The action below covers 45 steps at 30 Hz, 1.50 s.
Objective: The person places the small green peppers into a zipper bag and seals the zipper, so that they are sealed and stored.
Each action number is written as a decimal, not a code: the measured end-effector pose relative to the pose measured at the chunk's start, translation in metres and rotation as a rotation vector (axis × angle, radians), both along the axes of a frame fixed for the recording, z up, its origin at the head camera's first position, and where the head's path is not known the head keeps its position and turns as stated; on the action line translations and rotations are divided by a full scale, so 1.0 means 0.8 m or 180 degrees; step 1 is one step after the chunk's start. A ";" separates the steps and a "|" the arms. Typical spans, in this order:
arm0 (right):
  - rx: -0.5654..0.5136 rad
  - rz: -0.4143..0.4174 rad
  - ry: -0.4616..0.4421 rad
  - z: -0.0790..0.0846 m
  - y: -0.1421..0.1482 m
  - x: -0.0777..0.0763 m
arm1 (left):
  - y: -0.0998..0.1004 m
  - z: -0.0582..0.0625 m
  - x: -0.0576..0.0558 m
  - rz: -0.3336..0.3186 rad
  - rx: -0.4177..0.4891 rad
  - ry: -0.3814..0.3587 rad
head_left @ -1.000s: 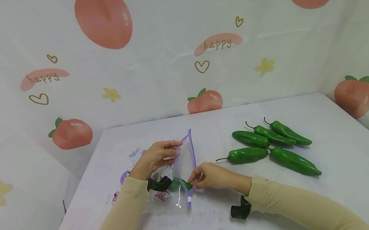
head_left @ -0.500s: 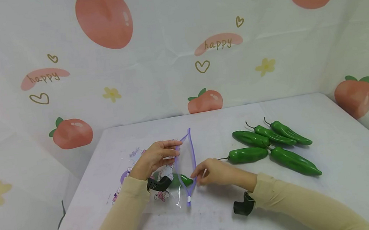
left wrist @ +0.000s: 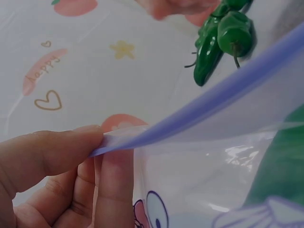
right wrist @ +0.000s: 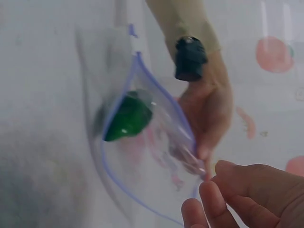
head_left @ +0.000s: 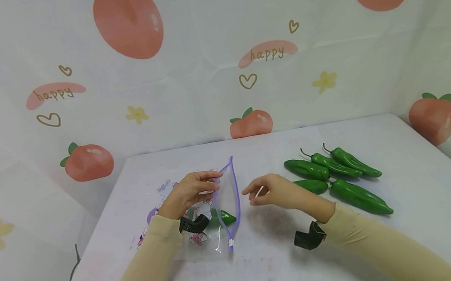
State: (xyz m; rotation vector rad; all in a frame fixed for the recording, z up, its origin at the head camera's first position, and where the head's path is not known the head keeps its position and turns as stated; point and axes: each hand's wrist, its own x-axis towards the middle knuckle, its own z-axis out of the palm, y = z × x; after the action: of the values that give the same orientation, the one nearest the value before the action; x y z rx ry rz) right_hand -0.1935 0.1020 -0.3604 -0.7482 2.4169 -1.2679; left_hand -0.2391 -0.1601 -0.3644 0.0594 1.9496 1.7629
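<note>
A clear zip bag (head_left: 237,197) with purple zip strips and printed figures lies on the left half of the table, its mouth gaping to the right. My left hand (head_left: 193,193) pinches the far part of its rim between thumb and fingers, as the left wrist view shows at the zip strip (left wrist: 199,107). Inside the bag is a green pepper (head_left: 225,217), its tip at the mouth; the left wrist and the bag print partly hide it. Off the bag's right side, above the table, my right hand (head_left: 278,192) holds nothing, its fingers loosely bent.
Several green peppers (head_left: 360,197) lie in a cluster on the right of the white table (head_left: 266,275). The right hand covers part of the nearest-left pepper (head_left: 314,186). A peach-printed cloth (head_left: 200,101) hangs behind the table.
My right hand has let go of the pepper at the bag's mouth and moved back up and right. The pepper stays in the bag. My left hand has kept its place on the rim.
</note>
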 end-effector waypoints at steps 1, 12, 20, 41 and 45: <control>-0.0024 -0.0036 0.0023 0.004 0.003 -0.001 | 0.000 0.000 0.000 -0.0001 0.0012 -0.0007; -0.0407 -0.0343 0.0233 0.038 0.039 -0.007 | 0.000 -0.002 -0.003 -0.0051 0.0040 -0.0058; -0.0848 -0.0479 0.0307 0.039 0.069 -0.011 | 0.001 -0.001 -0.002 0.0028 0.0045 -0.0108; -0.0425 -0.0639 0.0475 -0.008 0.136 -0.014 | 0.003 -0.003 -0.003 0.0085 -0.0045 -0.0065; -0.0341 -0.0603 0.0443 -0.021 0.144 -0.010 | 0.004 -0.003 -0.003 0.0095 -0.0026 -0.0088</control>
State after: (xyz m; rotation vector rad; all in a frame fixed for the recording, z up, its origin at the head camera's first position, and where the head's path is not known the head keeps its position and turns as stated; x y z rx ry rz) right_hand -0.2019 0.2174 -0.3768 -0.6689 2.6004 -1.4728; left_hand -0.2415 -0.1569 -0.3671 0.0029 1.9475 1.7653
